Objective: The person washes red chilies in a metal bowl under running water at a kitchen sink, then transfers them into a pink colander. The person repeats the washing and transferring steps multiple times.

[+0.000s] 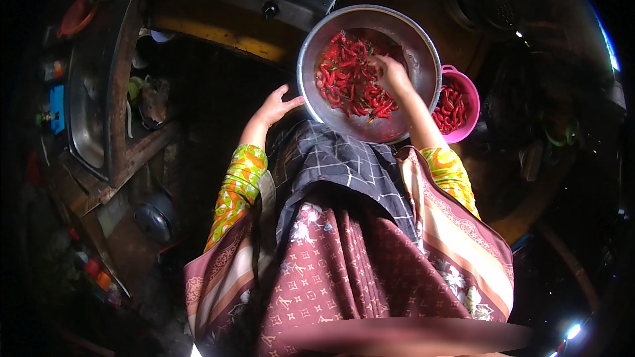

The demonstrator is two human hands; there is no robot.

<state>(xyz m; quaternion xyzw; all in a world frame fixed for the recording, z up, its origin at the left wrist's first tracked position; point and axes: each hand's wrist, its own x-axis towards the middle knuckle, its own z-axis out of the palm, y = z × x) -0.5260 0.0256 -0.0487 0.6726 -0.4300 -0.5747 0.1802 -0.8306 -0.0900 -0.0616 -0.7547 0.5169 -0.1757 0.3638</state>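
A large round metal basin (419, 62) stands before me with many red chili peppers (349, 77) lying in what looks like water. Over the chilies, inside the basin, is my right hand (389, 72), slightly blurred with its fingers bent; whether it grips a chili cannot be told. At the basin's left rim, my left hand (279, 105) has its thumb and fingers spread, the thumb tip at or very near the rim. Partly behind my right forearm, a pink plastic basket (474, 104) holds more red chilies (450, 106).
A stove (292, 5) with a black knob lies beyond the basin. On the left are a metal sink (89, 124) in a wooden-edged counter, a red plastic bowl (78, 16) and a dark lidded pot (155, 218). The right side is dark, with a green item (563, 134).
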